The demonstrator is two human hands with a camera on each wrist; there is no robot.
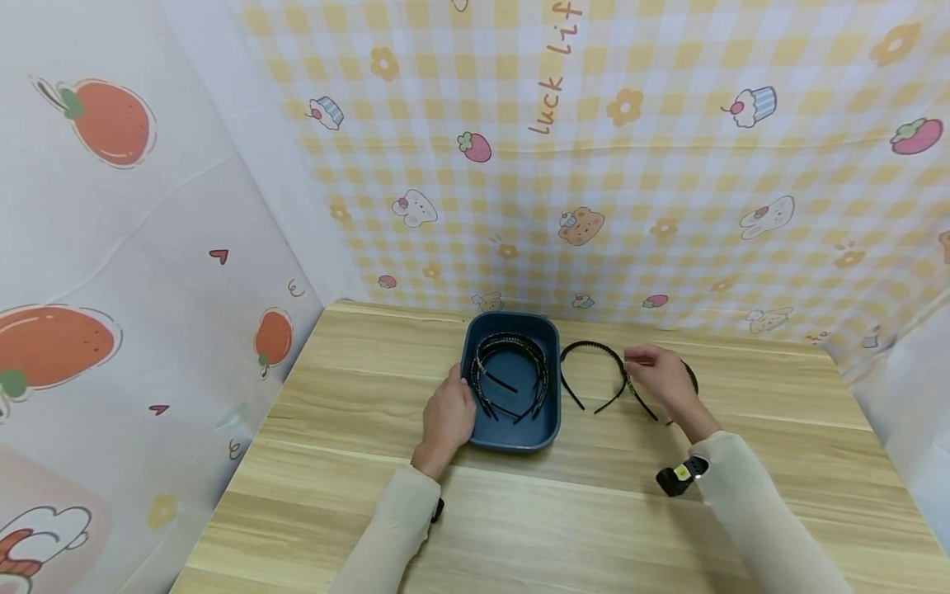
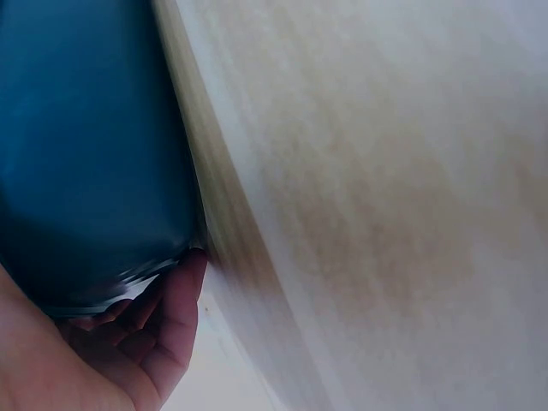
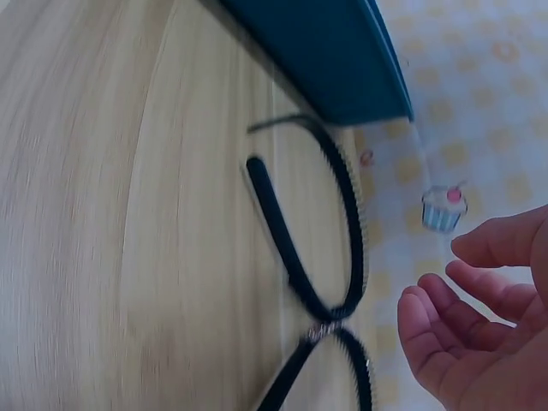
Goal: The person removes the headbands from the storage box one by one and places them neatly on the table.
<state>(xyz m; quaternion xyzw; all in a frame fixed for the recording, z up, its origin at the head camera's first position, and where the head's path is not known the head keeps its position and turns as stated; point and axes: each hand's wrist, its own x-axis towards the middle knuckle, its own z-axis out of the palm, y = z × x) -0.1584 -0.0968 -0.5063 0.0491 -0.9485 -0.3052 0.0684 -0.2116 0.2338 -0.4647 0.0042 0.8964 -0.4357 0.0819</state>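
so, line by line:
left hand: the left hand (image 1: 448, 419) rests on the left wall of the dark blue rounded plastic tray (image 1: 551, 417), fingers curled around its rim. in the left wrist view the fingers (image 2: 171, 321) lie against the blue wall, so it holds the tray.
right hand: the right hand (image 1: 660, 378) hovers over the headbands on the table, well to the right of the tray. its fingers (image 3: 445, 330) are loosely bent and apart, and they hold nothing as far as i can see.
in the tray: a few thin black plastic headbands with small teeth (image 1: 510, 373) already lie inside, one over another. i cannot count them exactly.
on the table: one black toothed headband (image 1: 591, 350) lies on the light wooden table (image 1: 356, 511) just beside the right wall of the tray. a second black headband (image 3: 353, 364) lies under the right hand, touching the first one at the curve.
progress: i judge the work is more than half done; some headbands are in the tray and two are left outside.
around: yellow checked cloth with cartoon cakes (image 1: 668, 165) hangs behind.
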